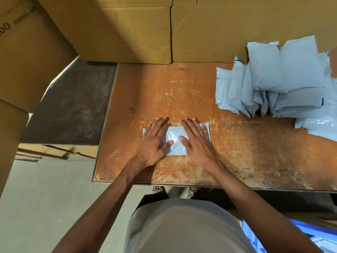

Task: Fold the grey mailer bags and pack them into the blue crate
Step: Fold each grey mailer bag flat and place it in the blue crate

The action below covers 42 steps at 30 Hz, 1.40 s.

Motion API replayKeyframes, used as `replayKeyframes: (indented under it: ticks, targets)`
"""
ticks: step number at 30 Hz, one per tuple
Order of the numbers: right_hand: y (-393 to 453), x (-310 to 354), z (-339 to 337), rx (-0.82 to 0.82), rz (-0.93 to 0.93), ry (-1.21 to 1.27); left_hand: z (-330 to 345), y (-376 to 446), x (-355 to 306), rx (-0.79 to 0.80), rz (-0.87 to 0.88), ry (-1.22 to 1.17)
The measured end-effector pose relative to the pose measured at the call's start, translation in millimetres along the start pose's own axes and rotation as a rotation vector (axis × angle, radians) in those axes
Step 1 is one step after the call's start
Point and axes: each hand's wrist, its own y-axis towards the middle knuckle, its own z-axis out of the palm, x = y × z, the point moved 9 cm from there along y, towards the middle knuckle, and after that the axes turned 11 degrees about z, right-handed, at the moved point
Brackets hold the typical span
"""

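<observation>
A folded grey mailer bag [175,141] is pressed flat on the surface [237,152] by the left hand [155,141] and right hand [197,141], each grip open with straight fingers.

Soft, even indoor light, wide-angle view

The worn counter [182,92] is evenly lit with faint shadows close under both hands; a small sheen sits on the folded mailer bag [173,141] at centre. Cardboard boxes [116,30] at 12 o'clock bow outward from lens distortion. The blue crate [284,232] at 5 o'clock is overbright and blurred.
</observation>
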Motion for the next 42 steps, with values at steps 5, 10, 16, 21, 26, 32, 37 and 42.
replayKeyframes:
  ticks: [5, 10, 16, 21, 26, 32, 37, 42]
  targets:
    - [-4.9, 6.8, -34.0, -0.050, -0.004, -0.081, -19.5, 15.0, -6.9, 0.014, 0.032, 0.078]
    - [-13.3, 15.8, -71.5, -0.062, 0.126, -0.106, -36.0, 38.4, -31.0, 0.076, 0.159, 0.081]
    - [-43.8, -3.1, -83.6, -0.112, 0.417, 0.125, -53.4, 61.5, -73.1, 0.053, 0.455, 0.121]
    - [-107.8, -16.3, -110.2, -0.333, 0.611, 0.183, -47.9, 75.8, -125.5, 0.067, 0.681, 0.135]
    - [-187.8, -31.6, -142.8, -0.618, 0.789, 0.178, -58.9, 73.2, -214.2, -0.233, 0.889, -0.015]
    - [-292.1, -63.6, -159.0, -0.879, 1.021, 0.167, -26.2, 58.9, -302.7, -0.152, 0.753, -0.383]
    - [-379.0, -87.6, -152.1, -1.005, 1.166, 0.120, 44.7, 36.0, -389.7, 0.204, 0.581, -0.615]
    - [-459.1, -115.0, -135.7, -1.052, 1.293, 0.110, 102.8, -7.5, -468.6, 0.327, 0.587, -0.688]
